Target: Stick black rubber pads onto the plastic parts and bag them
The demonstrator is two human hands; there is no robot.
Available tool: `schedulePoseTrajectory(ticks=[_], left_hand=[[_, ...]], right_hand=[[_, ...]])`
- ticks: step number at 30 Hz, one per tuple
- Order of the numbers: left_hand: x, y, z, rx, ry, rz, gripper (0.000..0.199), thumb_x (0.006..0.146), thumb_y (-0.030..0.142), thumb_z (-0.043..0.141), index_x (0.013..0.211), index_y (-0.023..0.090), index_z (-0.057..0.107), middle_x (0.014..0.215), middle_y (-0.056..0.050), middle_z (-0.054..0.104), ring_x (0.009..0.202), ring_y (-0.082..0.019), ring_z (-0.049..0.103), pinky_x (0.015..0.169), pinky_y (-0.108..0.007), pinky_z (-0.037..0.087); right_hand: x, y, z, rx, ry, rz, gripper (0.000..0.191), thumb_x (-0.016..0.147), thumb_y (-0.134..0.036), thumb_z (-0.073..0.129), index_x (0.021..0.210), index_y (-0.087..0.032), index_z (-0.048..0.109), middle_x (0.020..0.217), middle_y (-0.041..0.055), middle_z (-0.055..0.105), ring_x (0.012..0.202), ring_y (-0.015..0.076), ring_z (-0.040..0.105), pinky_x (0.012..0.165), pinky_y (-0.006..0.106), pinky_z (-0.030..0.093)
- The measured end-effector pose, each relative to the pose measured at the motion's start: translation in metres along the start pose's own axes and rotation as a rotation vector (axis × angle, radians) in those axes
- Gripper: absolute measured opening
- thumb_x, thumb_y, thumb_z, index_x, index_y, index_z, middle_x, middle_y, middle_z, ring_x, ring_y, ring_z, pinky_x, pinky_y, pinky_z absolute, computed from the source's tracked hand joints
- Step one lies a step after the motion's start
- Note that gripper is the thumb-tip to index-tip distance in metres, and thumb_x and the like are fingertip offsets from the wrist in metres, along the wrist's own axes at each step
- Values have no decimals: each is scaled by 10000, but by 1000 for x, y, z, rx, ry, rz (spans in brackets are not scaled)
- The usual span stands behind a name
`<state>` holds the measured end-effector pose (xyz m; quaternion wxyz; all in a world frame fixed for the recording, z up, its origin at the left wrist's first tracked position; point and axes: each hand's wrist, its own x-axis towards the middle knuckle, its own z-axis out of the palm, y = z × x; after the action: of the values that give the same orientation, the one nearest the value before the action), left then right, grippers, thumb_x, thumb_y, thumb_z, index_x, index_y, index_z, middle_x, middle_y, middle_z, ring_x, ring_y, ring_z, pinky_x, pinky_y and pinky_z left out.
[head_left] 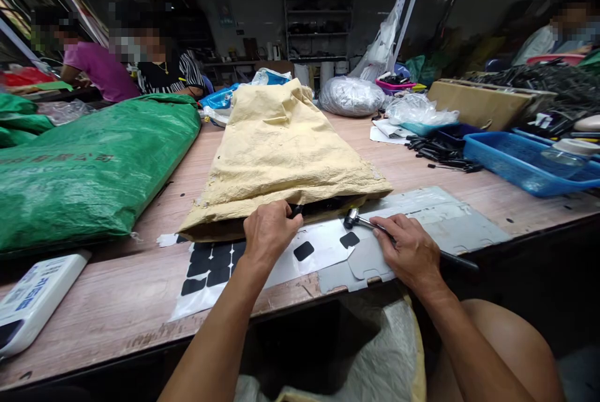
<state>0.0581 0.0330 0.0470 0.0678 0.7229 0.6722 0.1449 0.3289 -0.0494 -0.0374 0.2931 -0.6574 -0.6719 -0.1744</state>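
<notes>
My right hand (412, 251) is wrapped round what looks like a ratchet wrench (370, 223), with a silver head and shaft and a black handle. Its head points left, just in front of the mouth of a yellow woven sack (285, 145) lying on the table. At that mouth my left hand (272, 227) is closed, and a black piece (296, 209) shows at its fingertips; the rest of it is hidden. More dark things lie inside the sack. Under my hands is a white sheet with black rounded-square stickers (304, 251), beside a grey flat board (435, 221).
A full green sack (94, 164) lies left, behind a white device (42, 302). Blue trays (525, 167) and black tools (443, 155) are at right. An open sack (389, 346) hangs below the table edge. Co-workers (162, 74) sit beyond.
</notes>
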Motion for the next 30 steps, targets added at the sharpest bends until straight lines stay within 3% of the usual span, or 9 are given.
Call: schedulePoseTrajectory(ticks=[5, 10, 14, 20, 27, 30], left_hand=[[-37, -10, -7, -106, -61, 26, 157, 777, 463, 701, 825, 317, 733, 679, 20, 692, 715, -230, 656, 612, -302, 371], [-59, -21, 17, -208, -95, 213, 106, 789, 263, 664, 892, 272, 689, 834, 6, 686, 819, -208, 635, 687, -295, 400], [-63, -31, 33, -382, -18, 287, 167, 793, 211, 669, 955, 245, 692, 860, -2, 647, 847, -191, 604, 782, -302, 438], [-63, -39, 35, -533, -34, 325, 298, 712, 132, 721, 998, 214, 717, 878, -10, 643, 871, -195, 602, 844, -328, 459], [-61, -42, 41, -585, -37, 335, 272, 732, 107, 686, 979, 208, 741, 862, -13, 668, 840, -192, 599, 811, -335, 464], [-61, -42, 41, -634, -16, 324, 254, 738, 112, 672, 965, 200, 746, 844, -13, 661, 797, -176, 594, 743, -301, 461]], right_hand=[[0, 0, 0, -20, -8, 4, 221, 966, -318, 580, 1128, -281, 727, 930, 14, 675, 862, 212, 558, 758, 334, 418], [-1, 0, 0, -21, -11, 9, 220, 964, -311, 591, 1135, -278, 726, 931, 9, 673, 872, 212, 561, 769, 335, 428], [-1, 0, 1, -8, -19, 2, 222, 968, -308, 587, 1140, -281, 724, 931, 9, 676, 878, 212, 569, 775, 338, 436], [-1, -1, 0, -14, -14, 3, 230, 966, -304, 583, 1149, -277, 721, 937, 16, 679, 870, 215, 581, 770, 339, 437], [1, -2, -5, -64, -62, -12, 244, 972, -293, 569, 1159, -265, 723, 957, 30, 699, 887, 228, 582, 790, 359, 431], [1, -16, -17, -134, -35, -5, 269, 958, -281, 582, 1188, -272, 721, 1051, 56, 711, 1014, 291, 583, 854, 427, 415]])
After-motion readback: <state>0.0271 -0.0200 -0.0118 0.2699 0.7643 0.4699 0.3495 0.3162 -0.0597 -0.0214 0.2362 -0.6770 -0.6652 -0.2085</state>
